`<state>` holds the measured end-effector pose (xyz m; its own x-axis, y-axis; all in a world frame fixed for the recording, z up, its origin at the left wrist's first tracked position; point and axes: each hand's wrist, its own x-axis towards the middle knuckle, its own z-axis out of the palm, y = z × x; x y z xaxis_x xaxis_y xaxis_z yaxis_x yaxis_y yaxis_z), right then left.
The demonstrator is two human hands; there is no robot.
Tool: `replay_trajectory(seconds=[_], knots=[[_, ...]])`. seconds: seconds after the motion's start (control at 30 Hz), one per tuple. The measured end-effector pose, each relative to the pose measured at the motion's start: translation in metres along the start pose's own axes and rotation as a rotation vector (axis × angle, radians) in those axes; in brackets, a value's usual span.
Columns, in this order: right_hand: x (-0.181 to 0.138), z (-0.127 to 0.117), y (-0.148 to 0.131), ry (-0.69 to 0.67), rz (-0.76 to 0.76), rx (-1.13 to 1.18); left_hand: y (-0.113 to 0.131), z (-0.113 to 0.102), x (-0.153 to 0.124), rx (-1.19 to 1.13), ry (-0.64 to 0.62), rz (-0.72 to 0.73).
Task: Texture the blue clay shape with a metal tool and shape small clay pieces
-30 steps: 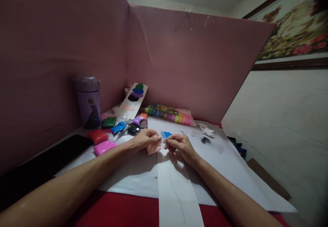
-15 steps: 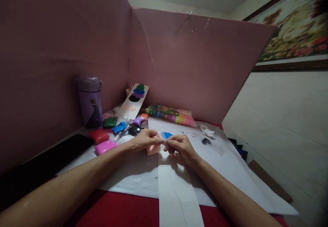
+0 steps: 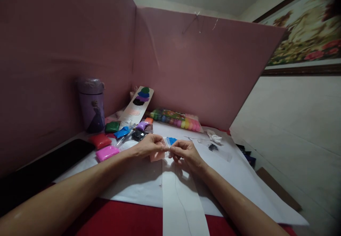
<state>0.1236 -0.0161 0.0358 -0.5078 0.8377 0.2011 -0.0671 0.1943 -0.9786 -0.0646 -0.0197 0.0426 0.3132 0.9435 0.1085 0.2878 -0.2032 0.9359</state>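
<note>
Both hands meet over a white card strip (image 3: 173, 197) that has a thin curved line drawn down it. My left hand (image 3: 151, 146) is closed, its thumb and finger pinching a small clear plastic bag of peach-coloured clay (image 3: 156, 157). My right hand (image 3: 188, 153) is also closed, fingertips pinched at the bag's right edge, touching the left fingertips. Just behind the fingers, a patch of blue clay (image 3: 171, 141) shows at the strip's far end. The fingers partly cover the bag, so its opening cannot be made out.
Bags of red (image 3: 99, 141), pink (image 3: 107, 153) and green clay (image 3: 112, 126) lie left, near a purple tumbler (image 3: 92, 106) and a black slab (image 3: 64, 161). Behind stand a painted card (image 3: 137, 104) and a pack of coloured clay (image 3: 176, 119). Pink panels (image 3: 199, 69) enclose the back.
The view has shifted slightly, so things sit a little further left. Both hands keep their pinch on the peach clay bag, with hardly any visible movement.
</note>
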Motion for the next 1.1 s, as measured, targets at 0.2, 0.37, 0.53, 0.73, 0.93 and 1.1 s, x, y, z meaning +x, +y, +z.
replay_trajectory(seconds=[0.2,0.37,0.53,0.73,0.93,1.1], knots=[[0.001,-0.001,-0.008,-0.001,-0.020,-0.180,0.005,0.001,-0.001,0.041,0.014,0.060],[0.005,-0.003,-0.018,-0.077,0.004,-0.288,0.009,0.000,-0.003,0.142,0.037,0.127],[0.009,0.002,-0.029,0.050,-0.113,-0.417,0.021,-0.003,-0.011,0.318,0.500,0.373],[0.008,0.026,-0.035,0.143,-0.365,-0.576,0.027,0.009,-0.018,0.038,0.303,0.283],[0.012,0.027,-0.030,0.066,-0.175,-0.414,0.018,0.013,-0.012,-0.211,0.166,0.132],[0.015,0.022,-0.024,0.077,-0.132,-0.416,0.015,0.010,-0.012,-0.153,0.183,0.136]])
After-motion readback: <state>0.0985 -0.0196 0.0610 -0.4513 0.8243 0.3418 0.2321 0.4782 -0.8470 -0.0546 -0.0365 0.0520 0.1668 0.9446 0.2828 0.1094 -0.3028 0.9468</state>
